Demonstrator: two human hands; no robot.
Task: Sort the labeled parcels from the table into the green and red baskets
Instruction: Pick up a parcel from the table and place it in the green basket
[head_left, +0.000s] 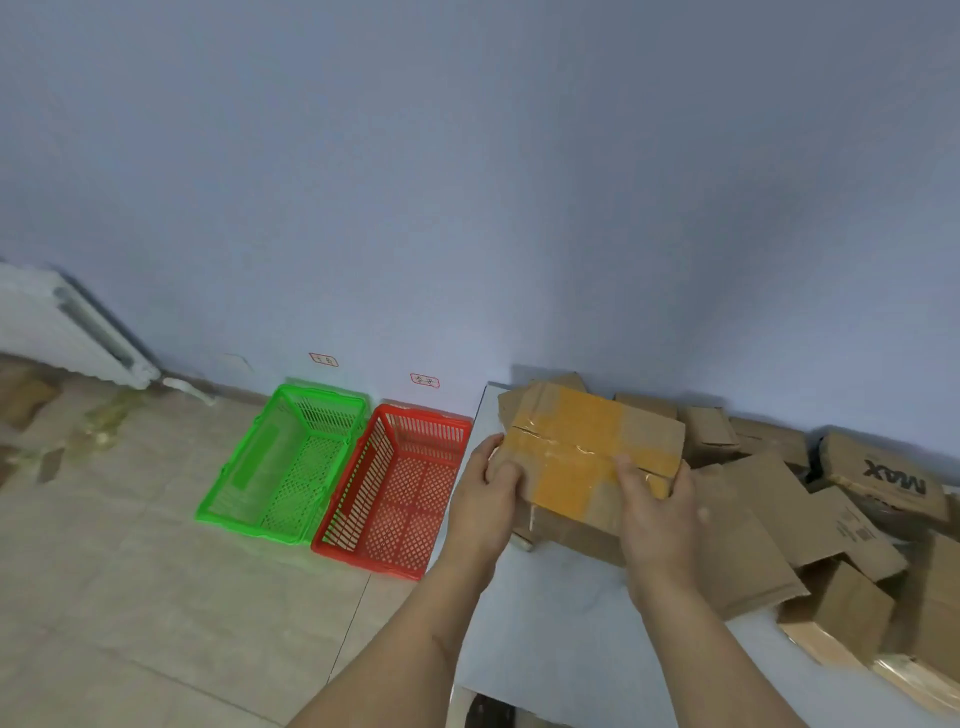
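A cardboard parcel (582, 447) crossed with yellow tape is held tilted above the left end of the white table (561, 623). My left hand (485, 499) grips its left edge and my right hand (657, 512) grips its near right corner. On the floor to the left stand a green basket (283, 462) and a red basket (395, 488), side by side against the wall, both with nothing inside. A heap of several more cardboard parcels (810, 519) covers the table's right side.
Two small paper labels (426, 381) are stuck on the wall above the baskets. A white radiator (62, 327) stands at far left. The floor is beige tile with some debris at left. A box printed "MAX" (888, 478) lies in the heap.
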